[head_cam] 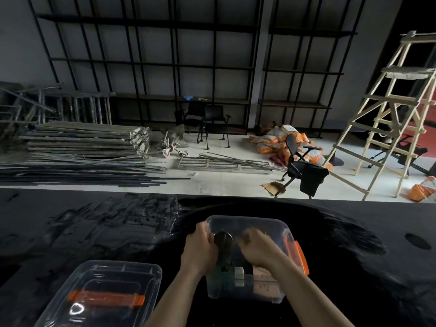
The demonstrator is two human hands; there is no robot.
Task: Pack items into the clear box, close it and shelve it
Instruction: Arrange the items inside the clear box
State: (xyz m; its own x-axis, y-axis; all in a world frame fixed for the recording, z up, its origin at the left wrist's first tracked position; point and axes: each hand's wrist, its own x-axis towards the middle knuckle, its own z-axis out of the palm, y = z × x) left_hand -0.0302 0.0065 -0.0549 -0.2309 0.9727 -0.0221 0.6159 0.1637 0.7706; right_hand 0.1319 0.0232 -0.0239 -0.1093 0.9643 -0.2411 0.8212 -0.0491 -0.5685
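The clear box (266, 224) stands open on the black table (94, 232) in front of me, with an orange latch (300, 256) on its right side. My left hand (200, 246) grips the box's left rim. My right hand (256, 249) reaches down inside the box, fingers curled; whether it holds anything I cannot tell. Between the hands, a dark tool with a round black end (223, 240) lies in the box, along with a small white-and-green item (237, 273). The clear lid (101, 293), with an orange handle (106, 298), lies flat at the lower left.
Beyond the table's far edge lie stacked metal bars (82, 147), an office chair (299, 166), orange sacks (276, 140) and a wooden ladder (389, 114). Black shelving (177, 67) lines the back wall. A round hole (417, 241) sits in the table at the right.
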